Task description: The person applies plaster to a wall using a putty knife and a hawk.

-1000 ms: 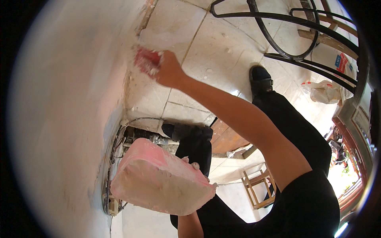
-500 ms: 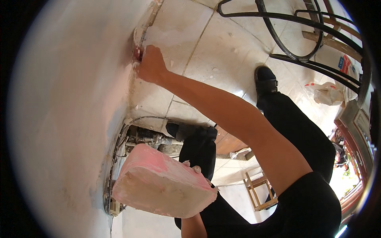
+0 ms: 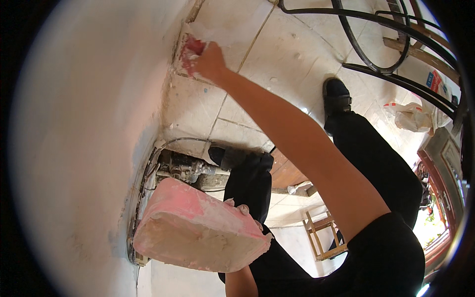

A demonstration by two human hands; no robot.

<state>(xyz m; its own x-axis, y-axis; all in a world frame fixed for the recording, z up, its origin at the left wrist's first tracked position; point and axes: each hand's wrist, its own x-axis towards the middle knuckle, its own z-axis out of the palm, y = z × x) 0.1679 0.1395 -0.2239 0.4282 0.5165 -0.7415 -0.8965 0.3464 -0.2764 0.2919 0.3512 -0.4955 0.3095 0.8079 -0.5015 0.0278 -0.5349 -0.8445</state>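
Note:
My right hand [image 3: 212, 63] is closed on a red, white-smeared thing [image 3: 192, 48], held just above the floor tiles near the foot of the wall; motion blur hides its exact kind. My left hand [image 3: 240, 278] shows only at the wrist, below a pink tub [image 3: 180, 200]. It holds the tub up, tilted, between my knee and the wall; most of the fingers are hidden behind it. Pale dried plaster coats the tub, and whitish paste covers its inside.
The pale wall [image 3: 89, 148] rises at the left. Pipes and a cable [image 3: 185, 166] lie in a floor recess by my shoe [image 3: 227, 156]. A black metal frame [image 3: 371, 69], plastic bag [image 3: 413, 116] and wooden stool [image 3: 321, 235] are around on the right.
My right hand has moved away from the wall's foot, farther up and right over the tiles, uncovering more of the red thing. The tub has shifted slightly left.

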